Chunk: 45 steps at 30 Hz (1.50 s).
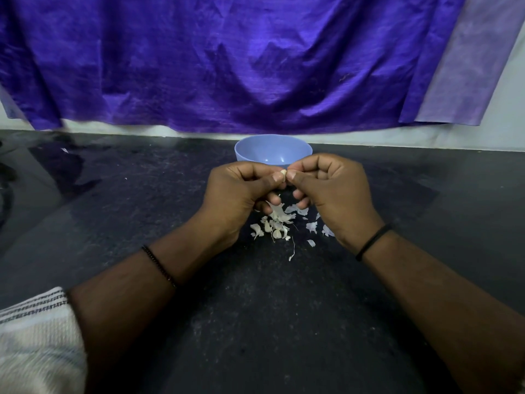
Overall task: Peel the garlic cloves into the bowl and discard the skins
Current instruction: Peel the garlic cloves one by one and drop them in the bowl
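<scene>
Both bare forearms reach forward and converge, the left hand [237, 191] and right hand [331, 186] meeting knuckles-up, fingers curled, thumbs and forefingers pinching one small pale garlic clove [283, 174] between them.

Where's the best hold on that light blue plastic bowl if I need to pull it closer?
Pinch the light blue plastic bowl at its side rim, from above: it stands upright and open, with both hands and the garlic clove in front of its near wall.
</scene>
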Available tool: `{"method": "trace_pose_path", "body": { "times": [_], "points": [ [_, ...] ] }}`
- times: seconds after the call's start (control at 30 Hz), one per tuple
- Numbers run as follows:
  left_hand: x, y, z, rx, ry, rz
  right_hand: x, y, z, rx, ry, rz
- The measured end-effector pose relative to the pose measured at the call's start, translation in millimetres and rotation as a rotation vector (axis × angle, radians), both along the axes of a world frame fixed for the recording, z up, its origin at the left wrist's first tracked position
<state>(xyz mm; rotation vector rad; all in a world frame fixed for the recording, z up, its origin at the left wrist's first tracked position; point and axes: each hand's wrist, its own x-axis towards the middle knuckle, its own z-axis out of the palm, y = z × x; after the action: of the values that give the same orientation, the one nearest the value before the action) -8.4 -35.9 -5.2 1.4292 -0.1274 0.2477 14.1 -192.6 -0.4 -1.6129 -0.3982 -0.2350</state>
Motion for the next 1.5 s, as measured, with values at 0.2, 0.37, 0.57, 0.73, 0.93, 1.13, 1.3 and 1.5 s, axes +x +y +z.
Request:
{"method": "trace_pose_path", "body": {
  "times": [0.2, 0.37, 0.57, 0.73, 0.93, 1.13, 1.3, 1.5],
  "points": [
    [-1.2, 0.1, 1.4, -0.019, -0.015, 0.065, -0.6, 1.8, -0.2, -0.028, -0.002, 0.027],
    [-4.0, -1.2, 2.1, 0.049, -0.070, 0.072, -1.2, -0.2, 0.6, -0.030, -0.026, 0.005],
    [-5.2, -2.2, 2.2, 0.100, -0.108, 0.118, -3.4, 0.5, 1.9, -0.032, -0.016, 0.022],
    [-4.4, -2.0, 0.9, 0.159, -0.122, 0.156, -2.6, 1.7, 2.0, -0.046, 0.004, 0.008],
    [-4.8, -3.0, 0.4, 0.206, -0.142, 0.167, -3.5, 2.6, 1.8, -0.071, -0.022, -0.019],
    [-4.9, -4.0, 0.6, 0.224, -0.155, 0.162, -3.3, 2.6, 1.3, -0.077, -0.044, -0.029],
    [-2.9, 0.4, 1.0, 0.117, -0.067, 0.058, -3.0, 1.8, 3.6, -0.031, 0.006, 0.014],
    [1.2, 2.1, -0.5, 0.028, 0.014, 0.005, -4.1, 0.3, 4.7, 0.028, 0.083, 0.089]
  ]
}}
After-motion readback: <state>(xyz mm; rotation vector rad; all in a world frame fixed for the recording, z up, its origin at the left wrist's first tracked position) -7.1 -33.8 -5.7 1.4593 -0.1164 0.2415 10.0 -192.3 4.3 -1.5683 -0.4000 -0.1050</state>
